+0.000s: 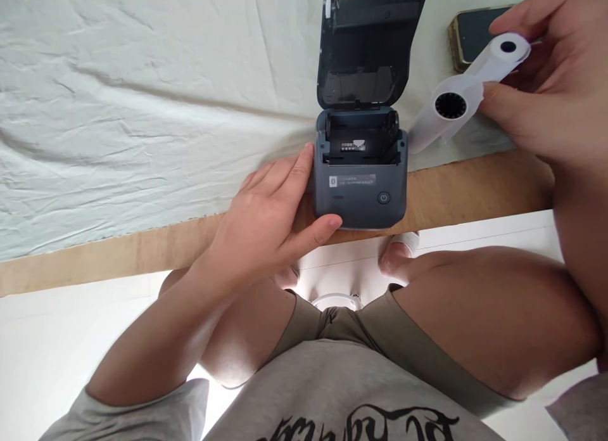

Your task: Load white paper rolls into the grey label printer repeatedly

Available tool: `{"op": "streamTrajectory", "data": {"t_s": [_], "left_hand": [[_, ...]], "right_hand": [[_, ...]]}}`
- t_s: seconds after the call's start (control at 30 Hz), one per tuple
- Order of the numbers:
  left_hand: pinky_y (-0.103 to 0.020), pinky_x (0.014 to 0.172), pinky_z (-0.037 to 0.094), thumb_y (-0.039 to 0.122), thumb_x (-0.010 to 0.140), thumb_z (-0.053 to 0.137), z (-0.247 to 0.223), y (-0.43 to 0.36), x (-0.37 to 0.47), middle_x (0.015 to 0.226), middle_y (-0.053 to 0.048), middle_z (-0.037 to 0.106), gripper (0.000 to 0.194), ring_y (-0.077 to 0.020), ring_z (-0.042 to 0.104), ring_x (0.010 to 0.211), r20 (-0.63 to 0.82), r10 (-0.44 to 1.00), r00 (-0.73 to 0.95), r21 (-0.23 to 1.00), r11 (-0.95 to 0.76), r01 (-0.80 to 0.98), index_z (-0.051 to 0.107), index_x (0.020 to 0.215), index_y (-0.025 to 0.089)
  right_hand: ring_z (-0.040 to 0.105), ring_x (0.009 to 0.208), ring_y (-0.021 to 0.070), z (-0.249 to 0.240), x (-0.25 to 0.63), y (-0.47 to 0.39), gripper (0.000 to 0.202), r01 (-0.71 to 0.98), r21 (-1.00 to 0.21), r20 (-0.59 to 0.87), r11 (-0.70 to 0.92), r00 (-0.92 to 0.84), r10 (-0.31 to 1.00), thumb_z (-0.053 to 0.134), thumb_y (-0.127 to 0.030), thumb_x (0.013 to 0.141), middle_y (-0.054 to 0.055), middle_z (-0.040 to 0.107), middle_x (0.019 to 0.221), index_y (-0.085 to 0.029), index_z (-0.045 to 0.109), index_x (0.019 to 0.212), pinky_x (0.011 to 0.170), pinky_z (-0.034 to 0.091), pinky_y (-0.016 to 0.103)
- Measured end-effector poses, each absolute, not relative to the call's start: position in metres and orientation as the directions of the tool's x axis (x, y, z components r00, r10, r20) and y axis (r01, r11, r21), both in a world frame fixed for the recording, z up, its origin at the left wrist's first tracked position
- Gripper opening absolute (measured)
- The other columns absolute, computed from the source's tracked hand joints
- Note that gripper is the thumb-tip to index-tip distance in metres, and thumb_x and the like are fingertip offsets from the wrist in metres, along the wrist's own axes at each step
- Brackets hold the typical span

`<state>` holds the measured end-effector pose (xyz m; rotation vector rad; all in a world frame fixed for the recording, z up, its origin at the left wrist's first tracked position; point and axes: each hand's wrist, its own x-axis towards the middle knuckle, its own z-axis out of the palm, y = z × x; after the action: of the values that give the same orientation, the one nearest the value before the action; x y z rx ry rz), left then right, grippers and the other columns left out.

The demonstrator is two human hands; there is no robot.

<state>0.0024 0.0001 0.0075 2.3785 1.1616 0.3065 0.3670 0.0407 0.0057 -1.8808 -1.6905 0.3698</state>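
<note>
A dark blue-grey printer sits at the table's front edge with its dark lid raised and its paper compartment uncovered. My left hand rests against the printer's left side, fingers stretched out and thumb on its front corner. To the right of the printer, my right hand has its thumb and fingers around a white paper roll. Touching that roll is a larger white roll with a dark, toothed core, which stands beside the printer near my right thumb.
A phone in a worn case lies behind the rolls at the back right. A wrinkled pale green cloth covers the table, whose bare wooden edge runs along the front above my legs.
</note>
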Motion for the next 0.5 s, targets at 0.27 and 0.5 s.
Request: {"op": "streamTrajectory", "data": {"t_s": [0.27, 0.5], "left_hand": [[-0.062, 0.134, 0.048, 0.073, 0.113, 0.041, 0.006, 0.000, 0.004, 0.173, -0.020, 0.061, 0.087, -0.0442, 0.059, 0.158, 0.004, 0.782, 0.623, 0.496, -0.542, 0.678, 0.044, 0.179, 0.016], [-0.060, 0.133, 0.049, 0.071, 0.113, 0.041, 0.008, 0.000, 0.004, 0.172, -0.019, 0.063, 0.088, -0.0430, 0.060, 0.157, 0.000, 0.788, 0.616, 0.470, -0.544, 0.695, 0.044, 0.179, 0.014]], "right_hand": [[0.053, 0.094, 0.0022, 0.016, 0.355, 0.044, 0.050, 0.863, -0.469, 0.065, -0.186, 0.244, 0.968, 0.077, -0.042, 0.095, 0.001, 0.070, 0.127, -0.033, 0.069, 0.143, 0.090, 0.046, 0.031], [0.057, 0.104, 0.0065, 0.007, 0.366, 0.046, 0.054, 0.872, -0.483, 0.176, -0.078, 0.184, 0.967, 0.072, -0.042, 0.094, 0.003, 0.068, 0.139, -0.031, 0.065, 0.147, 0.100, 0.048, 0.036]]}}
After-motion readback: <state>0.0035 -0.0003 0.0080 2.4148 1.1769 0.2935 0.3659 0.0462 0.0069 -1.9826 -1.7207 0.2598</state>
